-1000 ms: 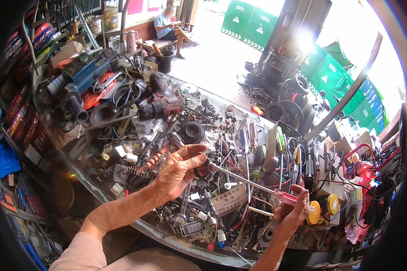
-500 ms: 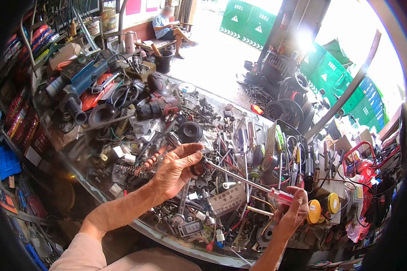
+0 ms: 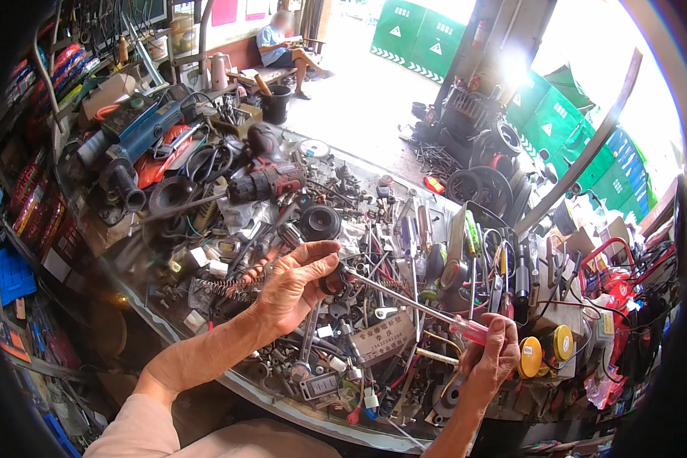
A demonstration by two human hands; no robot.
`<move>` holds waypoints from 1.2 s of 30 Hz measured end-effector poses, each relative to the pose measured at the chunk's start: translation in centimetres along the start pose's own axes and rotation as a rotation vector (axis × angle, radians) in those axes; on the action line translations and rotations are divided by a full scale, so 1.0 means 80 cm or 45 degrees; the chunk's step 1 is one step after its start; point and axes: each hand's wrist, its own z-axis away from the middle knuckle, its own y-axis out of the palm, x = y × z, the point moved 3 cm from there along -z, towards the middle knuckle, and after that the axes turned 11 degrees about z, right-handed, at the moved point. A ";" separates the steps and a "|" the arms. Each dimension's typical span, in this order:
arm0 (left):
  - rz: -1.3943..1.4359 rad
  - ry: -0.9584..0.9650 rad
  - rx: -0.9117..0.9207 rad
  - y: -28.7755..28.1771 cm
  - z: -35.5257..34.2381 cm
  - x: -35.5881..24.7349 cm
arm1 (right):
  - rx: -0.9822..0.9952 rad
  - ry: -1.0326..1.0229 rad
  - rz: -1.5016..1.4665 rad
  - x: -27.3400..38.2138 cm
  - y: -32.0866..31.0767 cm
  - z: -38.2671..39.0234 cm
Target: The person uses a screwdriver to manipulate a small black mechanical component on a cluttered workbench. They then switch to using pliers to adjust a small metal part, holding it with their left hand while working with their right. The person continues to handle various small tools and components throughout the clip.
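In the head view, I am watching a job that seems to be under way rather than finishing, since both pieces are being held up and neither is lying on the bench (image 3: 313,422); what is already done I cannot tell, as the place where tool and part are meeting is too small to read; how much is remaining is likewise not showing.

The left hand (image 3: 286,286) is grasping a small dark round part (image 3: 331,284), the thumb and fingers closing around it and partly hiding it; the right hand (image 3: 495,353) is gripping a screwdriver (image 3: 427,308) by its clear-and-red handle (image 3: 469,330), the long shaft slanting up leftward and the tip reaching the part's right side; whether it is seating there I cannot say.

The part is hovering above the crowded bench, just below a black disc (image 3: 320,222) as I am seeing it; it is looking dark and squat, with a shinier bit showing toward the shaft; a worn drill (image 3: 267,182) is lying farther back.
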 end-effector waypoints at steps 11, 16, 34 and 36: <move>-0.042 0.008 -0.017 0.003 0.004 0.000 | -0.076 0.008 0.063 0.004 0.003 0.001; -0.025 0.001 -0.008 0.004 0.005 0.003 | -0.196 -0.056 -0.029 0.000 0.010 0.000; -0.034 0.027 0.084 0.010 0.008 -0.006 | -0.159 -0.131 -0.171 0.001 0.015 -0.004; -0.050 0.029 0.070 0.009 0.008 -0.005 | -0.145 -0.108 -0.147 0.001 0.016 -0.004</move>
